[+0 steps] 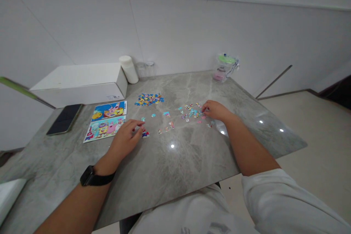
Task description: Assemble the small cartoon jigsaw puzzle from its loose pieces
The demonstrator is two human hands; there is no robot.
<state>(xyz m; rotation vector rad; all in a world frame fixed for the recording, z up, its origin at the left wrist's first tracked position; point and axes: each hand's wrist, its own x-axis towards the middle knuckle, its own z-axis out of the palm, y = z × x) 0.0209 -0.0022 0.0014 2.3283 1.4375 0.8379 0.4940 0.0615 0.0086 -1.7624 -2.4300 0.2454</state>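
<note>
My left hand (126, 139) rests at the left of the loose pieces, thumb and forefinger bent with a small gap between their tips. Beside its thumb lies a dark blue and red puzzle piece cluster (145, 134), and a light blue piece (143, 119) is just beyond the fingers. My right hand (216, 110) reaches into a scattered group of puzzle pieces (194, 113), its fingertips pinched together on a piece that they mostly cover. Between the hands lie a pink and blue piece (166, 114), a joined pale piece (171, 125) and several small single pieces.
A heap of blue and yellow puzzle pieces (149, 99) lies farther back. At the left are a cartoon picture sheet (105, 120), a phone (65, 119) and a white box (79, 84). A white bottle (128, 69), clear glasses (149, 69) and a plastic bag (224, 67) stand by the wall.
</note>
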